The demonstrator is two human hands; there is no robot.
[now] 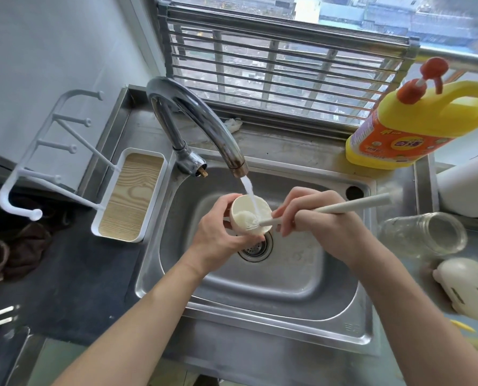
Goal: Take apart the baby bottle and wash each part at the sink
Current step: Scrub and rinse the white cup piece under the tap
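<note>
Holds a cap (pixel 249 211) in the left hand (pixel 218 236), fingers curled round it under the tap (pixel 204 118), grips a brush (pixel 354 205) in the right hand (pixel 325 222), bristles inside the rim, sink (pixel 301 277) open below the fingers.

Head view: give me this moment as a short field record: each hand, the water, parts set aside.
left hand: holds cream round plastic cap over the steel sink
right hand: grips cream long-handled brush, bristles inside the cap
water: running from the chrome curved tap into the cap
set aside: clear bottle body lying on its side on the counter, right of the sink
soap: yellow pump detergent bottle at the sink's back right corner
</note>
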